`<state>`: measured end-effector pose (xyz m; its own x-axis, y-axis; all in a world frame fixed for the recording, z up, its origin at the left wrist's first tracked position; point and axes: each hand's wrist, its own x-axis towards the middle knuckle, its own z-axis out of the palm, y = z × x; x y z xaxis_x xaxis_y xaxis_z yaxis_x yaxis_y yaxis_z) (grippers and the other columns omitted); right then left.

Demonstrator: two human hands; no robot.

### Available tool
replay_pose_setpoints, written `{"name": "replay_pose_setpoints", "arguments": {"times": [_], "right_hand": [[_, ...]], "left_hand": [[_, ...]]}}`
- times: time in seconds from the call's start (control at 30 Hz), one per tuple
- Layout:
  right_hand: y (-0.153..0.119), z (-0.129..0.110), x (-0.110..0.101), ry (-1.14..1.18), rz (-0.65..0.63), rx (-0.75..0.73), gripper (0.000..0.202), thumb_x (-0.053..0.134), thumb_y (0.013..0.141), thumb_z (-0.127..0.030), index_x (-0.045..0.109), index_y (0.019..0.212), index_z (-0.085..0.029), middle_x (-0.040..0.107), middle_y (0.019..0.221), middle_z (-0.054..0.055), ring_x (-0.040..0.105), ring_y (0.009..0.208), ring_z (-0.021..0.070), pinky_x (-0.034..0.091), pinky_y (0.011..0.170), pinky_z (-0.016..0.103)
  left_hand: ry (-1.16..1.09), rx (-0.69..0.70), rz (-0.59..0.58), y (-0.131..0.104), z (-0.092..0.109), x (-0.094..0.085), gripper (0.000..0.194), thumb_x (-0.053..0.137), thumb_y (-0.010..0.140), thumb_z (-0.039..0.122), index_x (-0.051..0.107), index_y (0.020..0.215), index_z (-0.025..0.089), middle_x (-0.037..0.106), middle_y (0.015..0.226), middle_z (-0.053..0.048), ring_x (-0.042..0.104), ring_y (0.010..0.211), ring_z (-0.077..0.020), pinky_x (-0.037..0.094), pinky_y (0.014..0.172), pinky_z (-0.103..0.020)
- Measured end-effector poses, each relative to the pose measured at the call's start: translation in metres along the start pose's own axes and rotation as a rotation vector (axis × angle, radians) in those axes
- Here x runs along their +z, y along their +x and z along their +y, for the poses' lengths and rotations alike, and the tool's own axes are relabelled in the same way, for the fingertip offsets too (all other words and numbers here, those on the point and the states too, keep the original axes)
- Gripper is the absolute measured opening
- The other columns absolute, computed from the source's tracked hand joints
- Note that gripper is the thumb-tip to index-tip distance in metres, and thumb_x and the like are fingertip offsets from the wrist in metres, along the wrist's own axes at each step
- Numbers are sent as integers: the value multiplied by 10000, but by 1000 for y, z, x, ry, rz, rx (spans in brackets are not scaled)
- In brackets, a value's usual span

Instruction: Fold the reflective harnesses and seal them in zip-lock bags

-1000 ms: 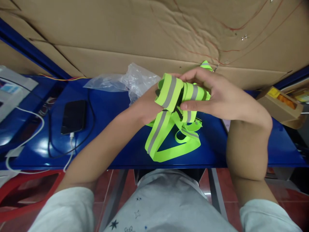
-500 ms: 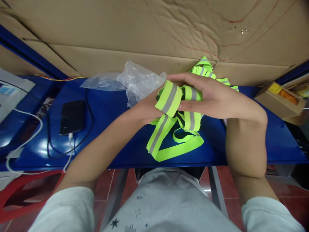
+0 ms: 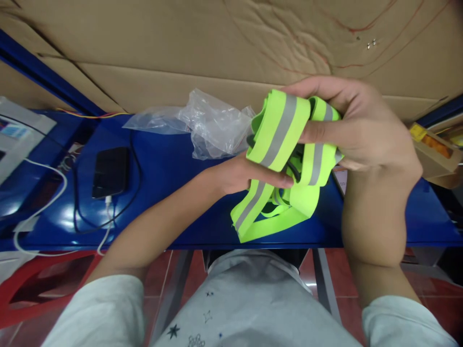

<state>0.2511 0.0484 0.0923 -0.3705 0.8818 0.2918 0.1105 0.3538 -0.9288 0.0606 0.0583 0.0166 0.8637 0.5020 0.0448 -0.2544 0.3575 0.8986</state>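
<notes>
A bundle of neon yellow-green reflective strap point(image 3: 279, 132) with a grey stripe is folded in loops between my two hands, above the blue table. My right hand point(image 3: 356, 127) grips the bundle from the right, its thumb lying across the loops and its fingers behind them. From below left, my left hand point(image 3: 249, 174) holds the bundle, one finger stretched over the front of the strap and the others hidden behind it. Dark parts show inside the loops. A loose length of the strap hangs in a bend down towards the table's front edge.
Crumpled clear plastic bags point(image 3: 217, 125) lie at the back of the blue table point(image 3: 173, 168). A black phone or power bank point(image 3: 110, 172) with a white cable is at left. A lit screen point(image 3: 340, 179) peeks out beside my right wrist. An open cardboard box point(image 3: 434, 152) stands at right.
Both hands have raised the strap bundle closer to the camera and slightly right. A finger of my left hand now shows in front of the strap; my right hand now covers the straps behind.
</notes>
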Motion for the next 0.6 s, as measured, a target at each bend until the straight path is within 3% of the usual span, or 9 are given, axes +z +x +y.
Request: {"name": "replay_pose_setpoints", "arguments": {"times": [0.13, 0.23, 0.3, 0.4, 0.47, 0.6], "right_hand": [[1, 1, -9, -50, 53, -41, 375, 917, 677, -173, 850, 1007, -336, 830, 939, -31, 788, 764, 200, 629, 591, 264], [-3, -5, -16, -225, 79, -47, 446, 895, 711, -141, 841, 1102, -349, 828, 1018, -48, 800, 888, 213, 646, 700, 290], [-7, -11, -18, -381, 113, -80, 423, 888, 760, -171, 831, 1136, -354, 823, 1063, -42, 792, 953, 223, 647, 780, 316], [-8, -15, -15, -518, 104, -144, 326, 872, 802, -242, 819, 1106, -348, 817, 1060, -14, 777, 924, 248, 639, 795, 370], [-6, -14, -11, -534, 78, -145, 340, 831, 806, -196, 797, 1114, -338, 807, 1070, -12, 765, 928, 252, 640, 818, 394], [0, -2, -1, -350, 60, -246, 428, 760, 756, -113, 691, 1120, -328, 728, 1209, -12, 708, 1180, 245, 626, 992, 389]], "left_hand": [[52, -20, 134, -2, 2, -1, 443, 947, 710, 283, 803, 1120, 196, 807, 1165, -85, 784, 1060, -301, 621, 1015, -484], [85, -43, 122, -5, 5, -6, 424, 974, 680, 302, 817, 1057, 190, 820, 1081, -78, 795, 1000, -292, 641, 964, -448], [76, -65, 41, -6, 8, -7, 483, 983, 678, 436, 821, 1068, 201, 821, 1074, -80, 800, 1013, -313, 657, 935, -438], [-22, -35, -47, -3, 8, -3, 713, 863, 715, 734, 784, 1232, 250, 793, 1248, -93, 761, 1183, -385, 661, 969, -480], [-85, 23, -2, 2, 4, 1, 718, 773, 796, 770, 730, 1330, 292, 767, 1338, -87, 738, 1243, -386, 661, 983, -487], [-23, 23, 133, 5, -1, 7, 711, 713, 866, 755, 686, 1364, 249, 827, 1117, -126, 800, 1088, -347, 682, 879, -423]]}}
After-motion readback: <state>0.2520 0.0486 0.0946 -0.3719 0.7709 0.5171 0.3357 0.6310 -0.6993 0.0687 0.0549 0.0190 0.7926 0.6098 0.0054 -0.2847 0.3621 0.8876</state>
